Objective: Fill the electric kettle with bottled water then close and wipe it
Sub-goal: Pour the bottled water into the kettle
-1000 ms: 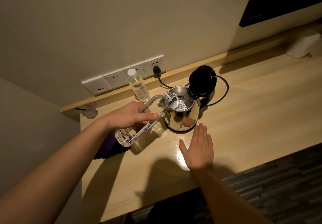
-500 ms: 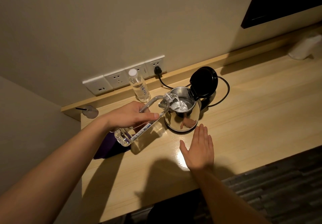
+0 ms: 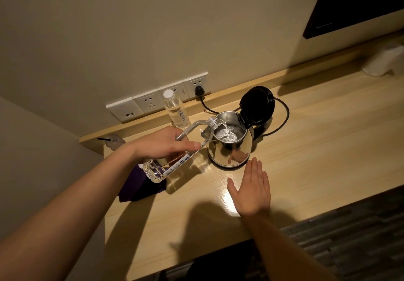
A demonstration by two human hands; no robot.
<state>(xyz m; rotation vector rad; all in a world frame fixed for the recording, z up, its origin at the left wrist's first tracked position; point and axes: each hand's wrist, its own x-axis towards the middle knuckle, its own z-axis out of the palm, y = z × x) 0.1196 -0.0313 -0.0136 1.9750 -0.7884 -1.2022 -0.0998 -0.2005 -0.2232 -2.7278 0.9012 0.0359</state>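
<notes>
Little has moved since earlier: my left hand [image 3: 166, 144] still grips the tilted bottle [image 3: 175, 156], pouring into the open kettle [image 3: 229, 147]; right hand [image 3: 251, 191] flat, fingers together, on the desk [image 3: 306, 149].

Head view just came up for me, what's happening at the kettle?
The left hand holds a tilted water bottle and pours into the open electric kettle, whose black lid stands up. The right hand lies flat and empty on the wooden counter. A second, capped bottle stands by the wall sockets.
</notes>
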